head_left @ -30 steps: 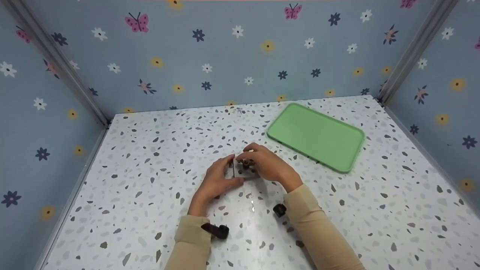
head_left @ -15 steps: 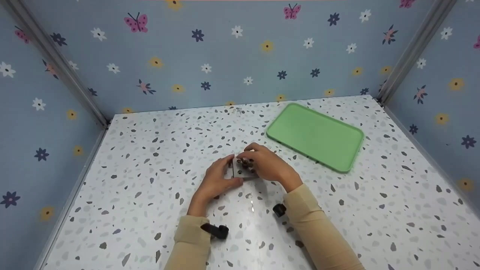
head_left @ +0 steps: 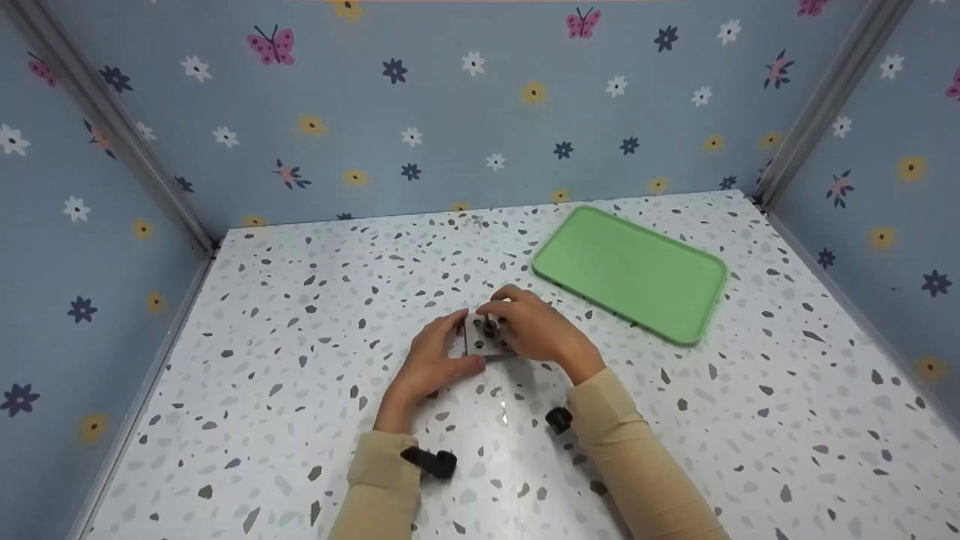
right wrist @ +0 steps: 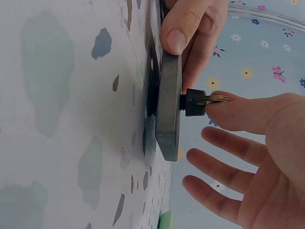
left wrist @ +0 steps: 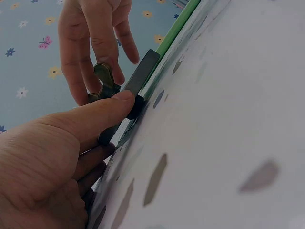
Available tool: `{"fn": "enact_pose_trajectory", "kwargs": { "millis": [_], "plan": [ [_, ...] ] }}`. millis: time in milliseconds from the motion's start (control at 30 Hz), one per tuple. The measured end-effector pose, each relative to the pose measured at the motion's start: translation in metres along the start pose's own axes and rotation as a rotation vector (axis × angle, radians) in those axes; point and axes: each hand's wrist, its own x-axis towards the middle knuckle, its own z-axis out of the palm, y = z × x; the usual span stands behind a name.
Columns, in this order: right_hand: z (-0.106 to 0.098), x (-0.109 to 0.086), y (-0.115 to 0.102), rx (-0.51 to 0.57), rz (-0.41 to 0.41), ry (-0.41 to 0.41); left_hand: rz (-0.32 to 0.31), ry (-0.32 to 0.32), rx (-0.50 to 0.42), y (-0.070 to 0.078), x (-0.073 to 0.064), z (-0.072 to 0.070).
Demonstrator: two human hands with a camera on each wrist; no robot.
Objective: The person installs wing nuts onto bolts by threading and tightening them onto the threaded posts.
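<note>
A small grey metal plate [head_left: 491, 349] with several holes lies just above the speckled table, level with it. My left hand [head_left: 435, 356] grips its edges, thumb on the near side and fingers on the far side. A dark bolt [right wrist: 183, 102] passes through the plate, and its black lower end shows underneath in the left wrist view. On the bolt sits a wing nut [right wrist: 195, 102] with brass-coloured wings, standing slightly off the plate. My right hand [head_left: 536, 326] pinches a wing; the other fingers [right wrist: 224, 157] are spread apart from the plate.
A green tray [head_left: 634, 274] lies on the table [head_left: 337, 300] at the back right, beyond my right hand. Flower-patterned walls [head_left: 450, 105] enclose the back and sides. A black strap mount [head_left: 435, 461] sticks out from my left wrist.
The wing nut appears turned, its wings now standing differently over the plate. My right fingertips have shifted slightly; the left hand and plate stay in place.
</note>
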Motion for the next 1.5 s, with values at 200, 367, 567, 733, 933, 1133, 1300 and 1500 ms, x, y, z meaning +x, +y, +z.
{"fn": "enact_pose_trajectory", "kwargs": {
  "millis": [200, 367, 567, 733, 933, 1133, 1300, 1500],
  "plan": [
    [0.0003, 0.0001, 0.0001, -0.004, 0.023, 0.002, -0.002, -0.003, 0.003, 0.0009, -0.0011, -0.0001],
    [0.0010, 0.0000, 0.0008, -0.011, 0.061, 0.010, -0.009, -0.003, 0.004, 0.0012, -0.0008, -0.0001],
    [0.0001, 0.0003, 0.0003, 0.000, 0.100, 0.015, -0.009, -0.001, 0.001, 0.0010, -0.0001, -0.0002],
    [0.0001, 0.0003, 0.0006, 0.012, 0.115, 0.024, -0.008, 0.001, -0.009, 0.0009, -0.0004, -0.0004],
    [0.0007, 0.0005, 0.0004, 0.018, 0.119, 0.042, -0.004, 0.001, -0.010, 0.0007, -0.0003, -0.0003],
    [0.0018, 0.0012, 0.0002, 0.015, 0.134, 0.052, 0.005, 0.003, -0.009, 0.0004, 0.0004, -0.0003],
    [0.0035, 0.0012, 0.0001, 0.016, 0.152, 0.071, 0.010, 0.001, -0.004, 0.0004, 0.0008, -0.0007],
    [0.0061, 0.0027, -0.0027, -0.009, 0.165, 0.106, 0.033, -0.004, 0.014, -0.0010, 0.0011, -0.0010]
  ]
}}
